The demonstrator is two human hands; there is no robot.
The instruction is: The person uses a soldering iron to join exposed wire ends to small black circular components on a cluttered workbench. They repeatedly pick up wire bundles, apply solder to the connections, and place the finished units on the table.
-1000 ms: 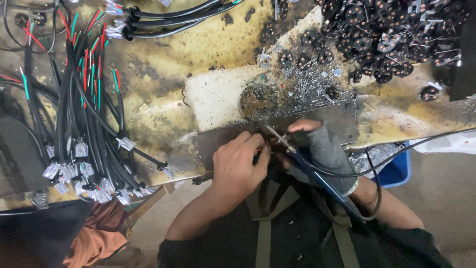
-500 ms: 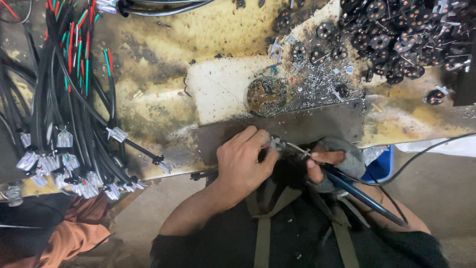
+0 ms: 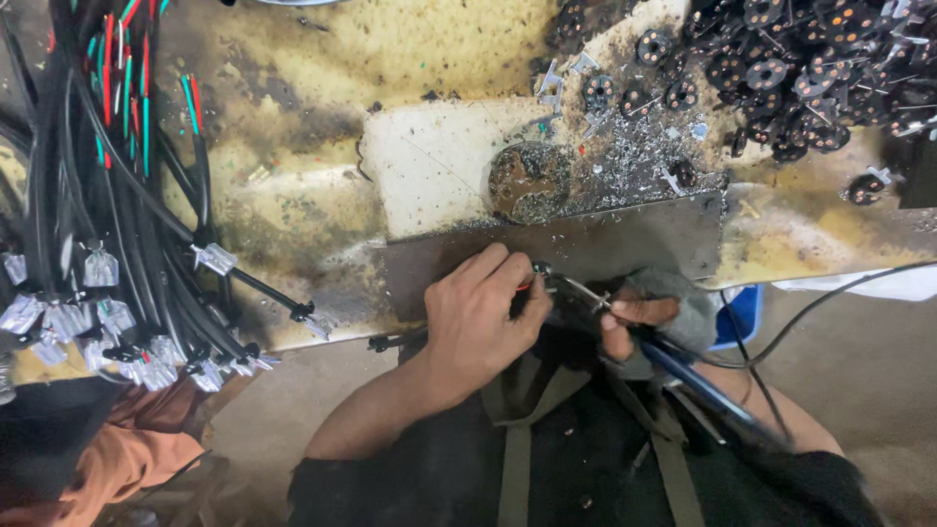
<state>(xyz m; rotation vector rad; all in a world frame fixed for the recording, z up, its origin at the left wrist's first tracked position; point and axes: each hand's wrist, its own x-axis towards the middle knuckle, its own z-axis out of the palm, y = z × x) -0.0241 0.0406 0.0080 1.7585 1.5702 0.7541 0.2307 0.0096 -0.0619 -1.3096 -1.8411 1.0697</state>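
My left hand [image 3: 478, 314] pinches the end of a thin black cable [image 3: 392, 341] at the bench's front edge, and a bit of red wire shows at my fingertips. My right hand [image 3: 639, 314], in a grey fingerless glove, grips a soldering iron with a blue handle [image 3: 705, 387]. Its metal tip [image 3: 571, 289] rests against the small black part held in my left fingers. The two hands almost touch over a dark metal plate [image 3: 625, 244].
A thick bundle of black cables with coloured wires and clear connectors [image 3: 107, 244] hangs at the left. Black round parts [image 3: 800, 59] are heaped at the top right. A round tin of solder scraps [image 3: 527, 182] sits behind the plate. A blue bin [image 3: 748, 314] is at the right.
The view has shifted, so the cable bundle sits nearer the left edge. Both hands stay together at the bench edge, with the iron's tip still at the held part.
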